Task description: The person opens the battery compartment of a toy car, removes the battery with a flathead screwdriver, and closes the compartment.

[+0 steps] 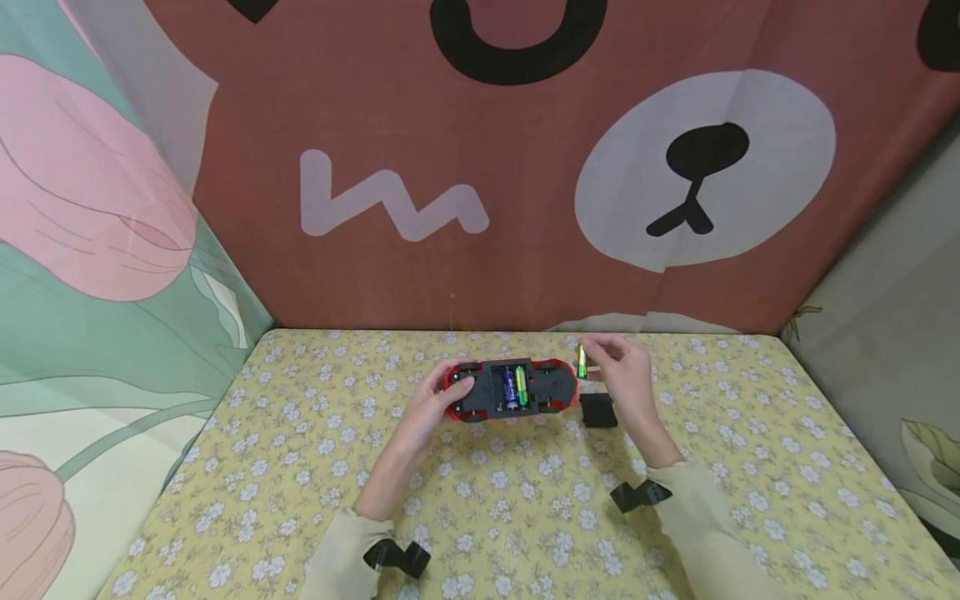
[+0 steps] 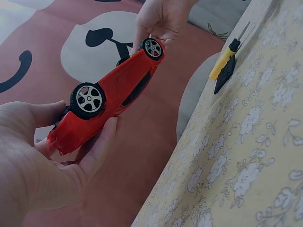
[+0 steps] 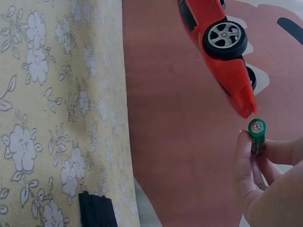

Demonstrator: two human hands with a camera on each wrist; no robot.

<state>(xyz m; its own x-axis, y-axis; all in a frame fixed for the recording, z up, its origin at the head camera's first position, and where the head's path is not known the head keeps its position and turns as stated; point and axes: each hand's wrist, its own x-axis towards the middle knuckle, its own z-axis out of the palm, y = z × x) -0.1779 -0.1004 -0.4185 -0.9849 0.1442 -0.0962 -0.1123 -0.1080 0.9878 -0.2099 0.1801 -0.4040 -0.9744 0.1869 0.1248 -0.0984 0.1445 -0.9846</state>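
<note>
My left hand grips one end of a red toy car, its thumb on the black underside, which faces up. In the car's uncovered battery compartment lie a purple battery and a green-and-gold battery side by side. Just beyond the car's other end, my right hand pinches another green-and-gold battery between thumb and fingers. The right wrist view shows an end face of this held battery, apart from the car. Wheels and red side show in the left wrist view.
A small black cover lies on the flowered tablecloth below my right hand. Beside it, in the left wrist view, lies a screwdriver with a yellow handle. A printed cloth hangs behind the table's far edge.
</note>
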